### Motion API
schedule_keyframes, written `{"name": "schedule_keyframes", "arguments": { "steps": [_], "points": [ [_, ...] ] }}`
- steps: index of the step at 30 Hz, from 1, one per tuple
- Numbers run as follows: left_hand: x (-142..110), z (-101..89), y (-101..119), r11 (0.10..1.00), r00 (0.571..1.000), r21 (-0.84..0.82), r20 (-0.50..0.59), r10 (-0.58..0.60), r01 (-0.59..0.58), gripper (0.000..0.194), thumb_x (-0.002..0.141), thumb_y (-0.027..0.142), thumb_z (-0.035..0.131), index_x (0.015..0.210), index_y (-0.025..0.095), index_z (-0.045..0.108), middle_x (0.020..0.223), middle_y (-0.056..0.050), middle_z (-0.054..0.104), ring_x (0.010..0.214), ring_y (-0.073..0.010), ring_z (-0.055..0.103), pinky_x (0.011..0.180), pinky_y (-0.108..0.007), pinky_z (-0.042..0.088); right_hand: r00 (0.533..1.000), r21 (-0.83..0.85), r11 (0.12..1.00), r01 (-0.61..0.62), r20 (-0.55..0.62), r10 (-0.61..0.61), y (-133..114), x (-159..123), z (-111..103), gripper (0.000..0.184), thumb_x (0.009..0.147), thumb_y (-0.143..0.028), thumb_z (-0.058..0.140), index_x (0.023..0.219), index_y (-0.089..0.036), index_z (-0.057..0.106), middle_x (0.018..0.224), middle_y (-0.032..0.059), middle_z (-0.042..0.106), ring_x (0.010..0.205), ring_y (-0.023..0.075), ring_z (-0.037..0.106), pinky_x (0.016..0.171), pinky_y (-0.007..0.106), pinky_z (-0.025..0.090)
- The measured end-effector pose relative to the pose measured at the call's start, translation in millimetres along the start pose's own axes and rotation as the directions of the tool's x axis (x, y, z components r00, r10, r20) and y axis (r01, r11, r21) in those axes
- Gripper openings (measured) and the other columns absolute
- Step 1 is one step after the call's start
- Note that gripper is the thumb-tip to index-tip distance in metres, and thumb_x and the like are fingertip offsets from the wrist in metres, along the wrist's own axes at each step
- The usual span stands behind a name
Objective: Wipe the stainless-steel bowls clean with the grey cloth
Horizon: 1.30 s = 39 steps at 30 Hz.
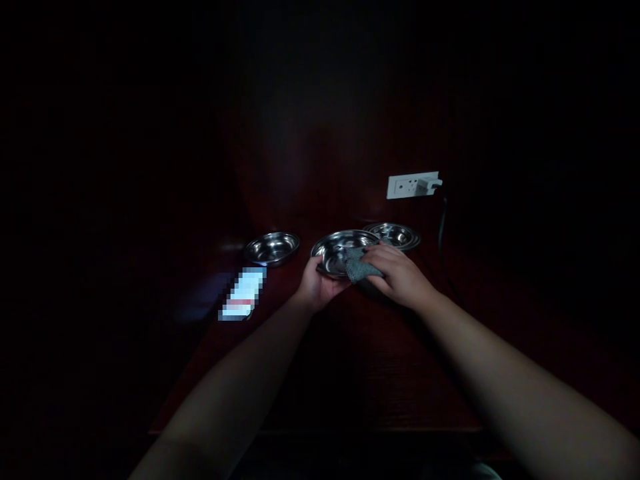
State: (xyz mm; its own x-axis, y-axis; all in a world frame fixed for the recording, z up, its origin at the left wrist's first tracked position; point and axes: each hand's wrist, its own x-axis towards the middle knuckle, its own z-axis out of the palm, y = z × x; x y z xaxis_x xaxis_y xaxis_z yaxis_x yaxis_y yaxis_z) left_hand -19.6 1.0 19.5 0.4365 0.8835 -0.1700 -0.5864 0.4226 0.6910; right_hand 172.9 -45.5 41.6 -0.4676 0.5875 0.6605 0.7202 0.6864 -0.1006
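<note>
A shiny metal bowl (pixel 327 248) is held up over the dark red table, tilted a little toward me. My left hand (pixel 320 287) grips it from the left and below, thumb at the rim. Bunched in my right hand (pixel 397 272) is a grey-green cloth (pixel 359 267), pressed against the inside and right rim of the bowl. The right hand's fingers are closed on the cloth and hide part of the bowl. Behind and to the right lies a second metal dish (pixel 400 235), partly covered by the held bowl. Another metal bowl (pixel 273 249) sits to the left, apart from both hands.
A lit, pixelated phone-like screen (pixel 243 293) lies on the table (pixel 350 373) at left. On the back wall is a white socket plate (pixel 407 187) with a plug (pixel 429 183) and a dark cable (pixel 442 227) hanging down. The table's front edge runs near the bottom; surroundings are very dark.
</note>
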Motion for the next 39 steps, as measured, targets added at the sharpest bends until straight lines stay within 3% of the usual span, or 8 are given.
{"name": "schedule_keyframes", "arguments": {
  "steps": [5,9,13,17,21,28,35,39],
  "points": [
    [0.7,0.3,-3.6,0.998,0.998,0.000,-0.032,0.055,-0.055,0.047,0.084,0.040,0.044,0.115,0.007,0.056,0.094,-0.017,0.069,0.083,-0.0247,0.067,0.072,-0.036,0.055,0.992,0.025,0.992,-0.126,0.002,0.126,8.2,-4.3,4.3,0.033,0.087,-0.035,0.052,0.113,-0.017,0.062,0.120,0.0108,0.063,0.128,0.0266,0.046,0.109,0.045,0.034],
    [-0.8,4.6,-8.4,0.995,0.994,0.007,-0.054,0.095,-0.095,0.044,0.084,0.036,0.048,0.118,0.009,0.055,0.111,-0.016,0.066,0.091,-0.0242,0.066,0.077,-0.037,0.055,0.961,0.026,0.961,-0.275,0.026,0.274,11.1,-5.6,9.9,0.037,0.091,-0.037,0.043,0.116,-0.017,0.062,0.129,0.0103,0.059,0.134,0.0261,0.040,0.109,0.043,0.036],
    [-3.3,10.0,-12.5,0.989,0.988,0.009,-0.037,0.151,-0.150,0.042,0.084,0.030,0.048,0.119,0.008,0.055,0.118,-0.017,0.064,0.103,-0.0270,0.063,0.084,-0.043,0.054,0.916,0.023,0.916,-0.401,0.012,0.401,11.5,-4.3,12.7,0.045,0.091,-0.036,0.043,0.129,-0.016,0.054,0.141,0.0107,0.049,0.136,0.0258,0.037,0.110,0.043,0.036],
    [-3.6,8.8,-14.0,0.982,0.982,0.064,-0.060,0.180,-0.176,0.040,0.085,0.030,0.046,0.118,0.009,0.055,0.119,-0.017,0.063,0.104,-0.0294,0.063,0.083,-0.049,0.054,0.850,0.090,0.853,-0.515,-0.076,0.521,16.1,-4.3,16.8,0.055,0.089,-0.036,0.043,0.138,-0.009,0.044,0.147,0.0151,0.039,0.135,0.0253,0.039,0.111,0.039,0.034],
    [-1.5,3.9,-13.5,0.981,0.984,0.112,-0.071,0.164,-0.156,0.041,0.085,0.030,0.047,0.120,0.009,0.053,0.117,-0.018,0.063,0.103,-0.0304,0.063,0.082,-0.050,0.054,0.747,0.202,0.746,-0.635,-0.087,0.659,21.4,-4.9,21.5,0.058,0.089,-0.035,0.044,0.139,-0.006,0.040,0.138,0.0188,0.050,0.127,0.0260,0.048,0.107,0.039,0.037],
    [-5.1,6.5,-11.0,0.983,0.986,0.121,-0.077,0.146,-0.137,0.040,0.085,0.029,0.049,0.119,0.008,0.054,0.112,-0.017,0.067,0.105,-0.0297,0.062,0.087,-0.050,0.052,0.658,0.278,0.626,-0.728,0.029,0.752,23.6,-2.5,14.7,0.032,0.086,-0.034,0.050,0.108,-0.013,0.061,0.102,0.0121,0.070,0.093,0.0224,0.066,0.084,0.034,0.050],
    [-4.1,3.0,-15.8,0.986,0.993,0.131,-0.045,0.108,-0.102,0.035,0.084,0.029,0.051,0.109,0.007,0.059,0.105,-0.018,0.068,0.106,-0.0298,0.062,0.090,-0.049,0.050,0.653,0.277,0.610,-0.742,0.097,0.751,28.4,-6.1,9.4,0.027,0.084,-0.032,0.052,0.102,-0.015,0.064,0.089,0.0092,0.072,0.080,0.0213,0.067,0.072,0.031,0.051],
    [2.5,-2.0,-22.8,0.986,0.993,0.120,-0.005,0.114,-0.113,0.042,0.081,0.036,0.059,0.115,0.011,0.057,0.114,-0.017,0.065,0.107,-0.0300,0.062,0.088,-0.049,0.051,0.601,0.229,0.576,-0.785,0.057,0.797,33.2,-6.3,11.6,0.023,0.082,-0.031,0.054,0.095,-0.016,0.067,0.085,0.0095,0.072,0.076,0.0221,0.067,0.067,0.030,0.050]
  ]
}}
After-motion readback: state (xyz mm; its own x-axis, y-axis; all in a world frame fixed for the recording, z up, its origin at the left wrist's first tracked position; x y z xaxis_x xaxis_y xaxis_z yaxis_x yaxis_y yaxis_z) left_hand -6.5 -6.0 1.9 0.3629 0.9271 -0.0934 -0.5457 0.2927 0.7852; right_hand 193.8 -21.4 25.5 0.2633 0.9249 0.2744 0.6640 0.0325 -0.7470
